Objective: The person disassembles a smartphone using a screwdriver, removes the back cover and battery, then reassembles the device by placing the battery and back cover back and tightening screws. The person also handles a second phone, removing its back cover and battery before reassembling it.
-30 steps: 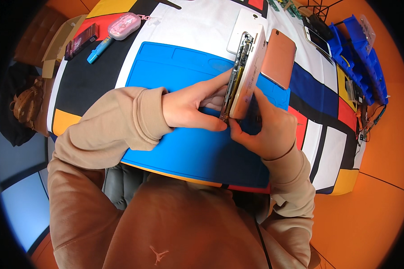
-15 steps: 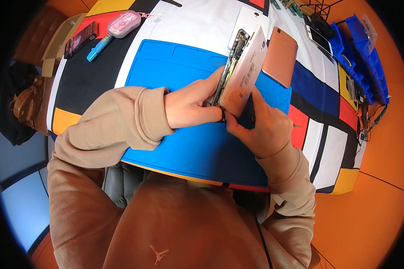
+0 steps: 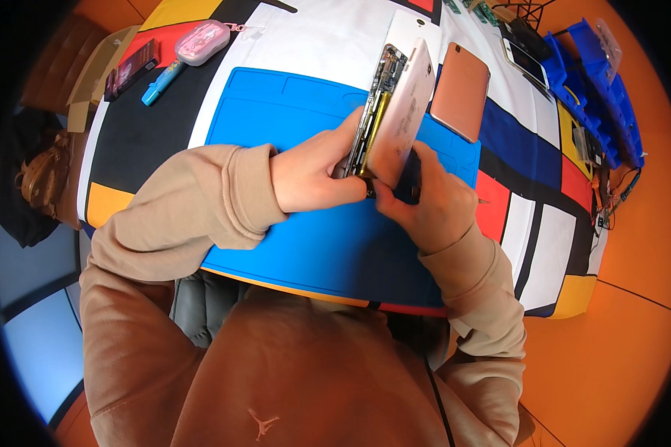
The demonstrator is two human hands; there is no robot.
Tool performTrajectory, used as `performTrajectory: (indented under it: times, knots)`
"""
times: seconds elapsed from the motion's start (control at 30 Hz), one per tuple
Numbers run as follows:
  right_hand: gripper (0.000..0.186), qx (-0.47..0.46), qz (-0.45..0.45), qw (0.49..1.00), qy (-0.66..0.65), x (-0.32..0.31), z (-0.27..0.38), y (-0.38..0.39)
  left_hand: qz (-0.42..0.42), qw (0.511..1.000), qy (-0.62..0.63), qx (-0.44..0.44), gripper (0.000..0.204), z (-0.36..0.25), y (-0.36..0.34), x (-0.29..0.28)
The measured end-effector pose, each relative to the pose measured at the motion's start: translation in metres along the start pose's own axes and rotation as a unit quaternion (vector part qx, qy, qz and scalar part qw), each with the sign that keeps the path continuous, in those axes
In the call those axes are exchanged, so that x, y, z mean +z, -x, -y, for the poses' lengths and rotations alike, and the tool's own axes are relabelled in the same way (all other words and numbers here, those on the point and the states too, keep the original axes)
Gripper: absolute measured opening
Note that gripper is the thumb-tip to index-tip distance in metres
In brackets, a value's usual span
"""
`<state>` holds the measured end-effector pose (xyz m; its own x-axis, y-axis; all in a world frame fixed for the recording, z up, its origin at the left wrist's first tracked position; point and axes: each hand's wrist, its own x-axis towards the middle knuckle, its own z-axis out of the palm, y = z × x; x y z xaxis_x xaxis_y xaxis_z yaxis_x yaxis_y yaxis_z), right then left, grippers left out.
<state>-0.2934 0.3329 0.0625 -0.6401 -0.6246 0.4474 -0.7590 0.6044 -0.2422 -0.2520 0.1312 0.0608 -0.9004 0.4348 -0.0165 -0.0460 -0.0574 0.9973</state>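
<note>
My left hand [image 3: 314, 173] is closed around the lower left side of an opened phone body [image 3: 382, 83], its thumb near the bottom end. Circuit boards and a yellow-edged battery show along the body's inside. On its right side the pale pinkish back cover [image 3: 405, 112] leans away at an angle, with a gap between the two. My right hand [image 3: 438, 195] grips the cover's lower end between thumb and fingers. Whether the cover still touches the body at the bottom is hidden by my fingers. Both parts are held above a blue work mat [image 3: 283, 112].
Behind the cover lies a white phone [image 3: 419, 28]; a rose-gold phone back [image 3: 461, 93] lies to its right. Blue parts bins [image 3: 585, 97] and a white phone [image 3: 525, 61] are at the far right. A pink case [image 3: 203, 42], a blue pen-like tool [image 3: 162, 83] and a dark box [image 3: 131, 68] sit far left.
The gap between the phone body and the back cover has widened, showing more of the battery and boards. The cover has turned, and my right hand has shifted slightly left.
</note>
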Motion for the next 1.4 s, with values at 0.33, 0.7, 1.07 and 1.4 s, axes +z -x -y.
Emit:
performTrajectory:
  times: [0.33,0.7,1.07,1.4]
  knots:
    - [0.017,0.045,-0.005,0.997,-0.069,-0.001,-0.020,-0.008,0.018,0.996,0.070,-0.046,0.082,0.000,0.000,0.000]
    - [0.014,0.091,0.088,0.980,-0.156,-0.009,-0.013,-0.008,-0.145,0.981,0.105,0.075,0.058,0.014,-0.018,-0.007]
    - [0.018,0.114,0.109,0.961,-0.226,-0.010,-0.013,-0.007,-0.128,0.972,0.198,0.028,0.050,0.005,-0.019,-0.009]
    - [0.049,-0.013,0.094,0.973,-0.209,-0.013,-0.015,-0.007,-0.144,0.983,0.106,0.046,0.063,0.001,-0.020,-0.007]
